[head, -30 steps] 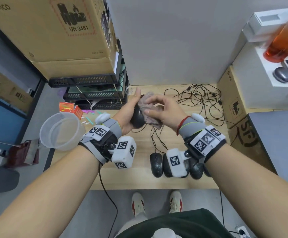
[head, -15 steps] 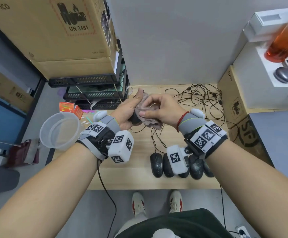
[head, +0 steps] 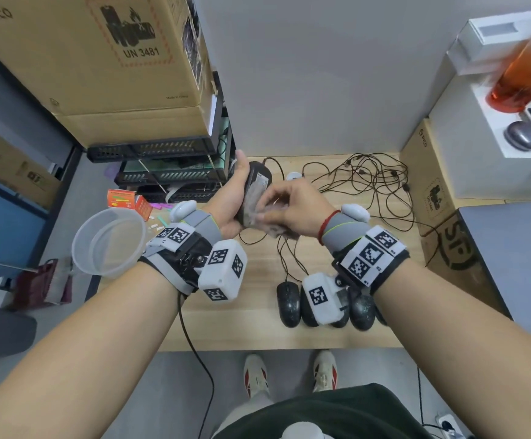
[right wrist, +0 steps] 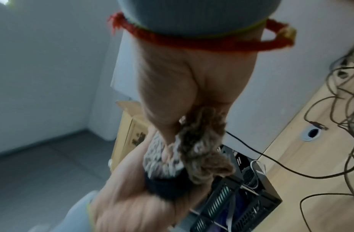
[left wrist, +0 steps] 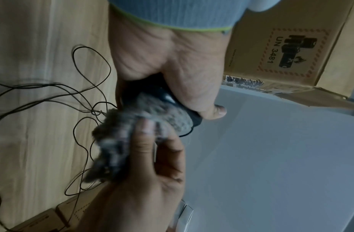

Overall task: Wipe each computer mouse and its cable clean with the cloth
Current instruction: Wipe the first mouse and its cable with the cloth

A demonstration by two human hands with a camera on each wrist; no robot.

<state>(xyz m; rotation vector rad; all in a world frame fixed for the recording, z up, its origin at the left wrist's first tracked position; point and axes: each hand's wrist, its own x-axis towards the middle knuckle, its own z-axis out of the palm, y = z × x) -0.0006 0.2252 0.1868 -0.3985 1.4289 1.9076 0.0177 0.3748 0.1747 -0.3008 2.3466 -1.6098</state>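
Wooden desk (head: 257, 327) against a grey wall carries the work. Above it the held mouse (head: 256, 188) is turned underside up, label showing, its long axis running away from the person, cable end toward the wall. The left hand (head: 230, 201) wraps round its body; the right hand (head: 292, 205) pinches the cloth (left wrist: 144, 116) against its near underside. Judged from this, the underside wipe is in hand; next comes running the cloth down its cable (head: 273, 164). More mice (head: 288, 304) wait in a row near the front edge, tangled cables (head: 375, 185) beyond them.
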